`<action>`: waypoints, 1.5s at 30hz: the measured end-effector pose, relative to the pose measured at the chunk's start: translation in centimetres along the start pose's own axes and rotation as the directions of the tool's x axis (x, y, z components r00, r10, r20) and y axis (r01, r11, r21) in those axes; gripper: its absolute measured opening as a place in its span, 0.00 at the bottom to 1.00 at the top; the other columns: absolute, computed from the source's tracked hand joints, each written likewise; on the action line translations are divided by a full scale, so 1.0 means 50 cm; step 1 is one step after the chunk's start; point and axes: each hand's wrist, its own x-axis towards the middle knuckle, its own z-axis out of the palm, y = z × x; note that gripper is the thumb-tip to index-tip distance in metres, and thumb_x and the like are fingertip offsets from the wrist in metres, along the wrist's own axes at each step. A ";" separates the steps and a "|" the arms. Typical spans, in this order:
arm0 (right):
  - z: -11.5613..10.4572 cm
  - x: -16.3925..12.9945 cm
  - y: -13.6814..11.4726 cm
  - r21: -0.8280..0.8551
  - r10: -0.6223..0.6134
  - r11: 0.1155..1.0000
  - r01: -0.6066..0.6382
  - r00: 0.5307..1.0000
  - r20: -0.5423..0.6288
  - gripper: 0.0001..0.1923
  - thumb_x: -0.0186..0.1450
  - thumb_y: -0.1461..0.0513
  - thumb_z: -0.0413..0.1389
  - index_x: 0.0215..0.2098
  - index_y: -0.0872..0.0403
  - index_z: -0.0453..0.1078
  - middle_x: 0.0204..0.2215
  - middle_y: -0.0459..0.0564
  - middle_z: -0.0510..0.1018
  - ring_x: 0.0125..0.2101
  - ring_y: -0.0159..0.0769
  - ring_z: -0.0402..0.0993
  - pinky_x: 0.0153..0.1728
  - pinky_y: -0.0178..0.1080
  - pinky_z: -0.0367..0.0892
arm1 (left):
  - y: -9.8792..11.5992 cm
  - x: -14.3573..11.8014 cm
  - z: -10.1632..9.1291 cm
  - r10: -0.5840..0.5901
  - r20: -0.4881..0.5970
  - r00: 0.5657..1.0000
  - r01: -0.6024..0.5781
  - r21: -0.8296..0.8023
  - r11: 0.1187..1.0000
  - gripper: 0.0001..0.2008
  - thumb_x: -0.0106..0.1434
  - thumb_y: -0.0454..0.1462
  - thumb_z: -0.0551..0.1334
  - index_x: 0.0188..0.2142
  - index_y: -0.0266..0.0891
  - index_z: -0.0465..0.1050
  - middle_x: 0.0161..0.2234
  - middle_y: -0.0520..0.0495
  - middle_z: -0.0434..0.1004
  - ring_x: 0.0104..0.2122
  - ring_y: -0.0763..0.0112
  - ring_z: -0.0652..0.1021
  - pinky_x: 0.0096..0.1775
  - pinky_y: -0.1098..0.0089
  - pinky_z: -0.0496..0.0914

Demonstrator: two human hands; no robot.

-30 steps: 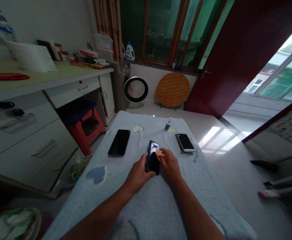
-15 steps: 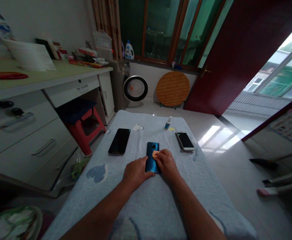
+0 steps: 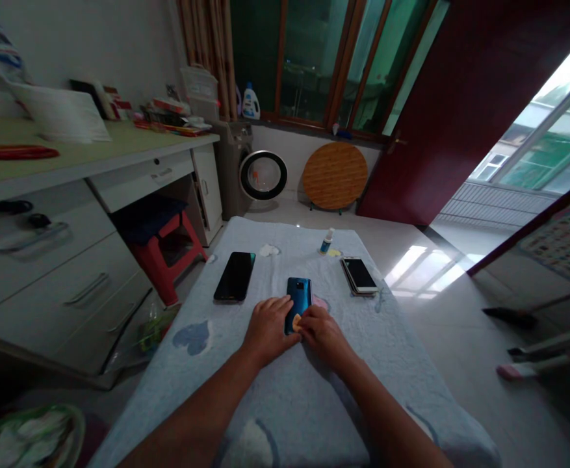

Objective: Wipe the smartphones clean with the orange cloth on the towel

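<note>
A blue phone [image 3: 299, 292] lies back up on the pale blue towel [image 3: 285, 403] that covers the table. My left hand [image 3: 266, 327] rests on the phone's near left edge and holds it flat. My right hand [image 3: 322, 334] pinches a small orange cloth [image 3: 296, 320] against the phone's near end. A black phone [image 3: 234, 276] lies screen up to the left. To the right, a white phone [image 3: 360, 275] sits on top of another phone.
A small spray bottle [image 3: 327, 242] and a white wad [image 3: 268, 249] stand at the towel's far end. White drawers [image 3: 51, 260] and a red stool [image 3: 165, 250] are on the left. Beyond are a washing machine [image 3: 250, 172], a round wooden tabletop [image 3: 335, 175], and an open door to the right.
The blue phone went from tilted up in my hands to lying flat on the towel. My right hand with the orange cloth slid from its far end to its near end.
</note>
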 end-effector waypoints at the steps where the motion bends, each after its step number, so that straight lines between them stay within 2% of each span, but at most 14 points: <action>1: -0.004 -0.009 -0.002 0.006 0.002 1.000 -0.002 1.000 0.016 0.08 0.63 0.69 0.56 0.35 0.55 0.76 0.35 0.50 0.73 0.38 0.34 0.69 0.40 0.35 0.65 | 0.000 0.000 -0.001 -0.003 0.002 1.000 0.003 -0.004 1.000 0.34 0.55 0.53 0.65 0.56 0.38 0.67 0.60 0.39 0.66 0.58 0.52 0.67 0.58 0.52 0.58; 4: -0.014 -0.020 0.002 -0.004 0.025 1.000 -0.025 1.000 0.016 0.07 0.65 0.68 0.55 0.34 0.54 0.76 0.34 0.49 0.72 0.37 0.33 0.69 0.39 0.34 0.65 | 0.002 0.002 -0.004 -0.012 0.025 1.000 0.013 -0.018 1.000 0.36 0.54 0.55 0.65 0.57 0.38 0.67 0.60 0.38 0.66 0.58 0.51 0.66 0.58 0.52 0.58; 6: -0.017 -0.008 0.014 -0.027 0.049 0.998 -0.049 0.999 -0.005 0.08 0.66 0.66 0.55 0.33 0.55 0.76 0.33 0.49 0.71 0.36 0.33 0.69 0.39 0.34 0.65 | 0.002 0.002 -0.006 -0.018 0.042 0.999 0.019 -0.020 1.000 0.36 0.53 0.54 0.66 0.57 0.39 0.67 0.60 0.39 0.66 0.58 0.50 0.66 0.58 0.52 0.58; 11: -0.015 0.078 0.063 -0.108 0.121 0.986 -0.127 0.990 -0.066 0.10 0.68 0.64 0.53 0.34 0.55 0.76 0.32 0.49 0.71 0.34 0.31 0.68 0.38 0.33 0.63 | 0.002 0.000 -0.013 0.005 0.061 0.998 -0.003 -0.023 1.000 0.35 0.53 0.50 0.67 0.58 0.41 0.65 0.61 0.40 0.65 0.59 0.52 0.66 0.59 0.52 0.57; 15: -0.009 0.153 0.096 -0.183 0.221 0.954 -0.239 0.969 -0.110 0.09 0.67 0.64 0.54 0.36 0.56 0.77 0.32 0.50 0.73 0.35 0.33 0.69 0.40 0.33 0.62 | 0.003 0.001 -0.020 0.007 0.060 0.998 -0.005 -0.030 1.000 0.34 0.53 0.49 0.67 0.58 0.40 0.66 0.60 0.40 0.66 0.58 0.52 0.66 0.58 0.52 0.57; 20: 0.008 0.202 0.102 -0.268 0.279 0.912 -0.311 0.948 -0.154 0.10 0.67 0.66 0.52 0.38 0.56 0.77 0.35 0.54 0.74 0.38 0.36 0.70 0.43 0.35 0.61 | 0.004 0.003 -0.021 0.005 0.055 0.998 -0.003 -0.039 0.999 0.34 0.53 0.50 0.68 0.57 0.42 0.66 0.60 0.40 0.66 0.57 0.51 0.67 0.58 0.51 0.57; 25: 0.025 0.180 0.066 -0.232 0.197 0.950 -0.210 0.977 -0.081 0.12 0.67 0.67 0.51 0.37 0.55 0.78 0.35 0.52 0.74 0.39 0.35 0.70 0.44 0.34 0.61 | -0.002 0.003 -0.011 0.024 0.010 1.000 -0.023 -0.072 0.997 0.35 0.51 0.50 0.69 0.56 0.39 0.66 0.57 0.39 0.69 0.56 0.52 0.68 0.58 0.54 0.59; 28: 0.028 0.137 0.039 -0.180 0.120 0.976 -0.126 0.992 -0.047 0.12 0.67 0.66 0.51 0.37 0.52 0.77 0.35 0.50 0.74 0.40 0.34 0.69 0.43 0.34 0.61 | -0.006 0.001 -0.003 0.041 -0.024 0.999 -0.043 -0.110 0.993 0.36 0.50 0.49 0.70 0.55 0.39 0.65 0.54 0.41 0.71 0.54 0.55 0.70 0.57 0.56 0.61; 31: 0.022 0.085 0.022 -0.162 0.089 0.982 -0.093 0.996 -0.032 0.11 0.68 0.65 0.52 0.35 0.52 0.77 0.32 0.48 0.73 0.37 0.34 0.68 0.40 0.34 0.62 | -0.008 -0.001 0.003 0.033 -0.042 0.999 -0.037 -0.095 0.995 0.32 0.51 0.49 0.70 0.53 0.41 0.67 0.55 0.41 0.71 0.55 0.55 0.70 0.57 0.55 0.60; 36: 0.003 0.023 0.018 -0.083 0.038 0.996 -0.040 0.999 -0.035 0.10 0.67 0.65 0.53 0.35 0.52 0.78 0.31 0.49 0.73 0.37 0.34 0.69 0.41 0.35 0.63 | -0.006 -0.001 0.003 0.010 -0.023 1.000 -0.011 -0.060 0.998 0.32 0.52 0.49 0.69 0.53 0.39 0.69 0.56 0.39 0.71 0.56 0.54 0.70 0.58 0.54 0.60; 40: -0.007 0.034 0.035 -0.080 0.057 0.995 -0.060 0.998 -0.032 0.10 0.67 0.66 0.53 0.37 0.52 0.78 0.31 0.49 0.73 0.37 0.34 0.70 0.40 0.34 0.64 | -0.001 0.000 -0.004 0.011 0.003 1.000 -0.011 -0.048 0.999 0.31 0.53 0.49 0.68 0.53 0.40 0.70 0.57 0.39 0.70 0.56 0.53 0.69 0.58 0.54 0.60; 45: -0.010 0.114 0.079 -0.137 0.166 0.975 -0.175 0.984 -0.070 0.10 0.66 0.66 0.53 0.38 0.53 0.78 0.33 0.49 0.75 0.37 0.32 0.71 0.41 0.33 0.63 | 0.001 -0.002 -0.012 0.021 0.026 0.999 -0.019 -0.040 0.999 0.30 0.54 0.48 0.67 0.55 0.40 0.69 0.57 0.40 0.69 0.57 0.53 0.68 0.59 0.54 0.58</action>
